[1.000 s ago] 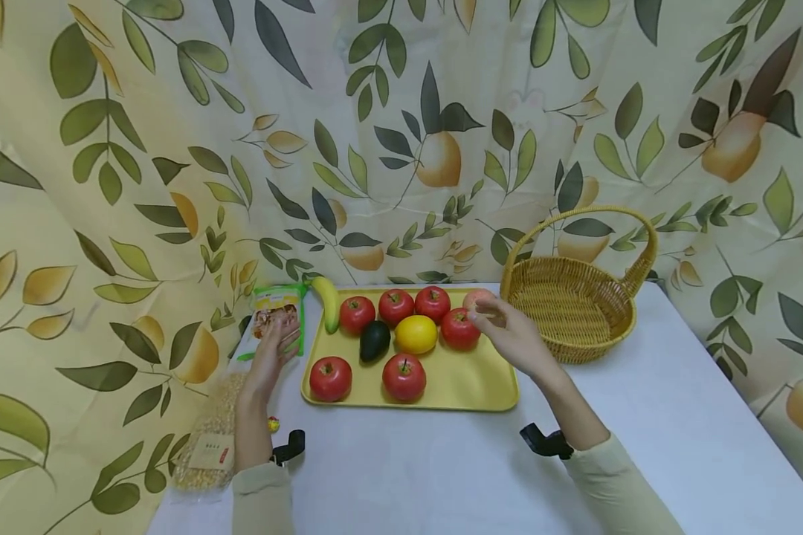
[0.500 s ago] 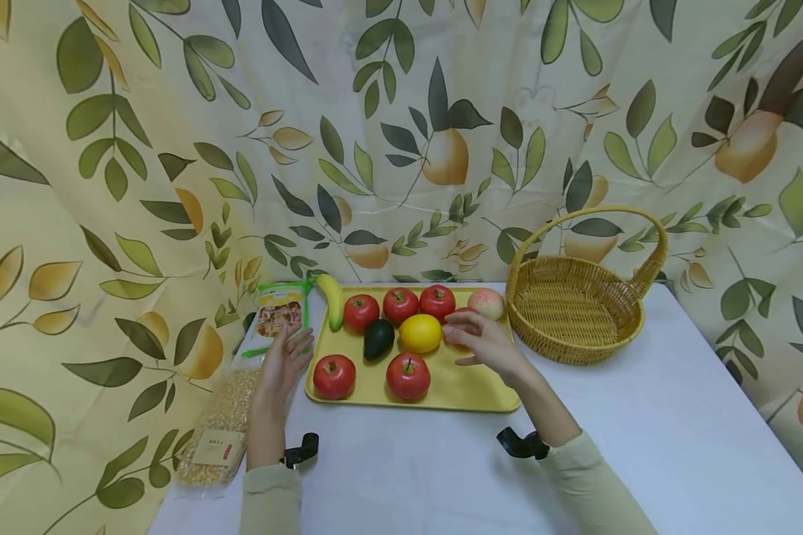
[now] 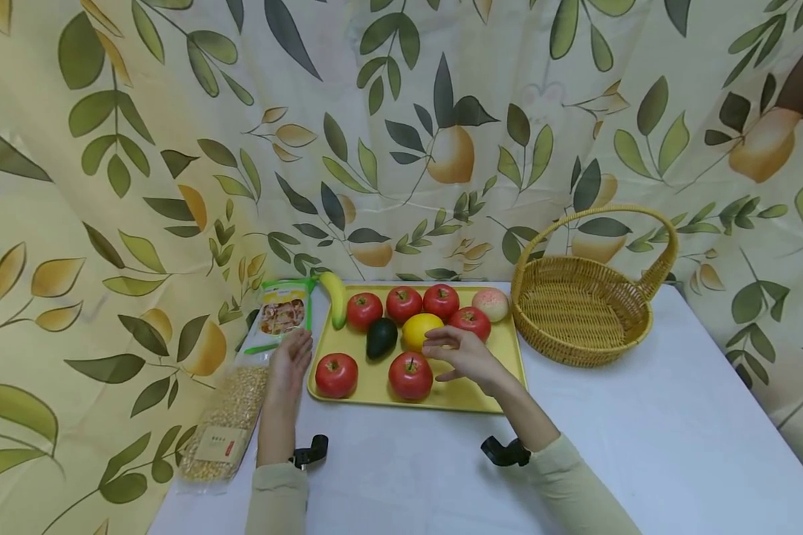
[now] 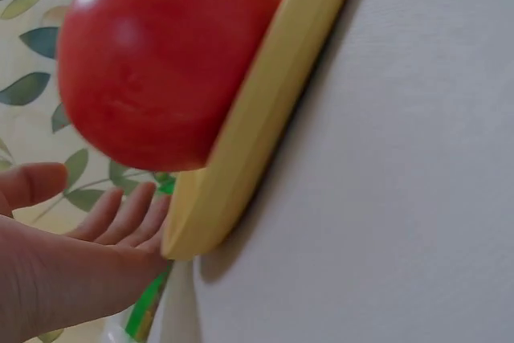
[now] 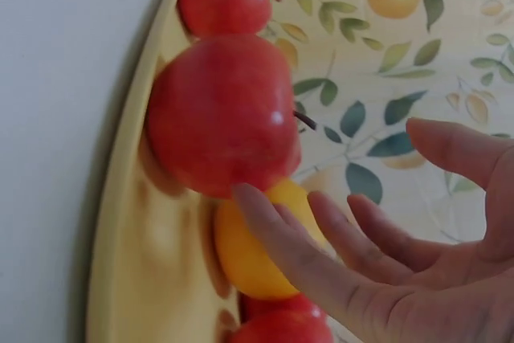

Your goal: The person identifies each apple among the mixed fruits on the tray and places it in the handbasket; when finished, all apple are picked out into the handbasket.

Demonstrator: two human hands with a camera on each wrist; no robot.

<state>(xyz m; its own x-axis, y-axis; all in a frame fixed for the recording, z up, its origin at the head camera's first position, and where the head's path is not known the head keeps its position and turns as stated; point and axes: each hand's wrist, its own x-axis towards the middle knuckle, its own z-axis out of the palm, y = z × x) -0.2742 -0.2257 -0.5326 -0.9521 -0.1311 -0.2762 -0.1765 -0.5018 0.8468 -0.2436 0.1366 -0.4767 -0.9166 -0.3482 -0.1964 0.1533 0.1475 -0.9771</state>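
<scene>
- The right grip [image 3: 467, 360] is loosely spread, thumb apart from the gently bent fingers, and has hold of nothing; it hangs over the tray's right half.
- The left grip [image 3: 286, 364] is also unclosed and holds nothing, its fingers extended beside the tray's left edge; whether it touches the rim I cannot tell.
- Nearest the right grip are the middle front apple [image 3: 411, 376], just beside its fingers, and the lemon [image 3: 418, 331], partly behind them in the head view.
- The corner apple [image 3: 337, 375] sits at the tray's front left, near the left grip.
- All three rest on the yellow tray [image 3: 372, 380].
- Behind them lie a dark avocado [image 3: 381, 339], four more red apples [image 3: 404, 305], a pale peach [image 3: 491, 304] at the back right and a banana [image 3: 336, 303] across the back left corner.
- Left of the tray are a green-edged packet [image 3: 283, 308] and a bag of grain [image 3: 224, 423]; right of it stands a wicker basket [image 3: 572, 351].
- A white-covered bench [image 3: 401, 468] carries everything.
</scene>
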